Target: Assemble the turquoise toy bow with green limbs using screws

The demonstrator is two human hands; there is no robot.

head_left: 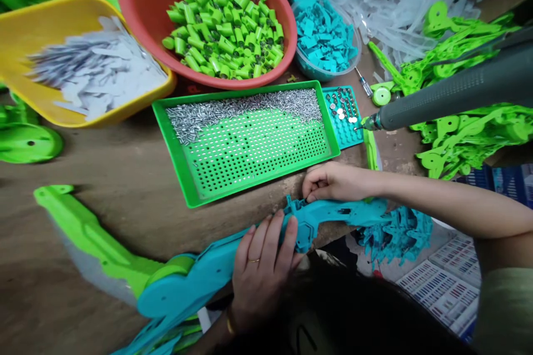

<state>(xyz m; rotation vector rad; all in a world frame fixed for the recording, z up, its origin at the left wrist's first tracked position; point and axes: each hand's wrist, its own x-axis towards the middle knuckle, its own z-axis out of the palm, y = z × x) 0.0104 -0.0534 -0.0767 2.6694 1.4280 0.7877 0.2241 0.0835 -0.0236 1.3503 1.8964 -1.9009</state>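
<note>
A long teal plastic toy body (208,258) lies slantwise along the table's near edge. At its left end a green-and-grey blade-like arm (104,241) sticks out from a round joint. My left hand (262,255), with a ring on one finger, is wrapped over the middle of the body. My right hand (333,182) is closed in a pinch just above the body, beside a small upright teal clip piece (295,205). Whatever its fingertips hold is too small to make out. The underside of the body is hidden.
Behind my hands sits a green perforated tray (250,150) of small screws. A red basin (141,16) holds green cylinders; a yellow bin (25,28) holds grey blades. A dark power screwdriver (437,91) reaches in from the right, near a teal tray (347,133) of round metal pieces.
</note>
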